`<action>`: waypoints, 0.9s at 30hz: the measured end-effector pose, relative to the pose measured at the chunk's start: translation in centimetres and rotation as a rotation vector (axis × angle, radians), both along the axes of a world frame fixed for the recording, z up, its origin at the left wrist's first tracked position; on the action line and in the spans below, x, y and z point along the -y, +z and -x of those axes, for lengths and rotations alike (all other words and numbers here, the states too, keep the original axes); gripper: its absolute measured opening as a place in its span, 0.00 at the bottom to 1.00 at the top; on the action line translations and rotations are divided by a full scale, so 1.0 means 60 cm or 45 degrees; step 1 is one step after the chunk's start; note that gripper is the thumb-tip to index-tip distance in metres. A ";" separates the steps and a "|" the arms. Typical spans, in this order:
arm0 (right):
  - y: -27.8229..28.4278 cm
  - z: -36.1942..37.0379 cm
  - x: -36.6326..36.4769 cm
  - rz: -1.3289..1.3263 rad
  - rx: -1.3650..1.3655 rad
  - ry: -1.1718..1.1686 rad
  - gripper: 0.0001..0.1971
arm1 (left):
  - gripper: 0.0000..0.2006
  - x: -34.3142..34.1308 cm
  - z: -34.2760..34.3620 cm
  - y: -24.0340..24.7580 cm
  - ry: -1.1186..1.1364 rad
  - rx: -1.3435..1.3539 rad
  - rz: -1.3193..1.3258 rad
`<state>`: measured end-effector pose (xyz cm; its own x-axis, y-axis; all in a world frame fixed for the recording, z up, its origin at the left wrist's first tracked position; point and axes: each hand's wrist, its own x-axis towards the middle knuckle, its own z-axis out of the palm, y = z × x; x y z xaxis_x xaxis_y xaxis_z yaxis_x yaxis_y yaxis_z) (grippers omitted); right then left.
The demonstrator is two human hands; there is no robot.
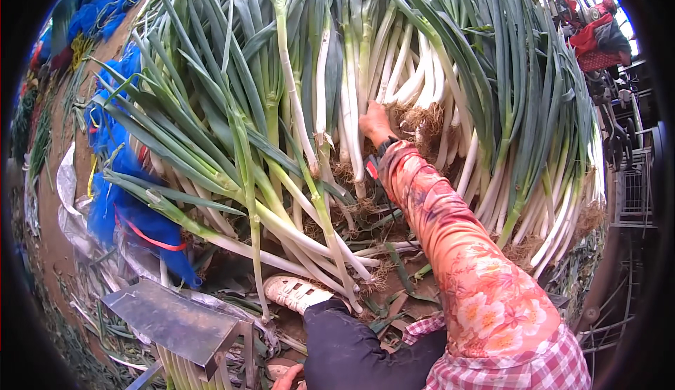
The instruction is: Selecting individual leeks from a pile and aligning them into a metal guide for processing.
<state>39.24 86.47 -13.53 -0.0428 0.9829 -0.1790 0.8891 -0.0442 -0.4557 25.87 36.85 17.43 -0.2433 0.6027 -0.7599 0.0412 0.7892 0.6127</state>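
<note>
My right hand (377,124) reaches into a big heap of long green onions (415,80) with white stalks and hairy roots. Its fingers curl in against the white stalks, beside a cluster of root ends (422,119); the fingertips are partly hidden. Of my left hand (288,377) only a small part shows at the lower edge, near my leg, and what its fingers do is out of sight. Close by stands a metal stand (172,320) with a sloped top plate and green onion stalks (184,369) inside its frame. Loose green onions (295,228) lean at the heap's front left.
My shoe (295,293) is close to the loose root ends. Blue netting (116,186) and pale sheeting (67,186) lie on the left. Leaf scraps litter the ground. A metal rack (636,186) and a red cloth bundle (598,35) are at the right.
</note>
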 end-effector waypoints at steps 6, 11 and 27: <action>0.021 0.013 -0.021 0.173 -0.291 0.088 0.25 | 0.16 -0.018 -0.002 -0.006 -0.062 -0.013 0.041; 0.058 0.017 0.022 0.249 -0.824 0.258 0.22 | 0.18 -0.034 -0.014 -0.012 -0.094 0.011 0.076; 0.107 0.111 0.066 -0.470 -0.451 0.315 0.15 | 0.20 0.002 -0.009 -0.045 -0.134 -0.120 0.162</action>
<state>32.57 82.51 -7.13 -0.2743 0.9307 0.2418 0.6429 0.3645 -0.6737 26.42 36.75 14.71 -0.2582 0.5289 -0.8085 0.1801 0.8485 0.4976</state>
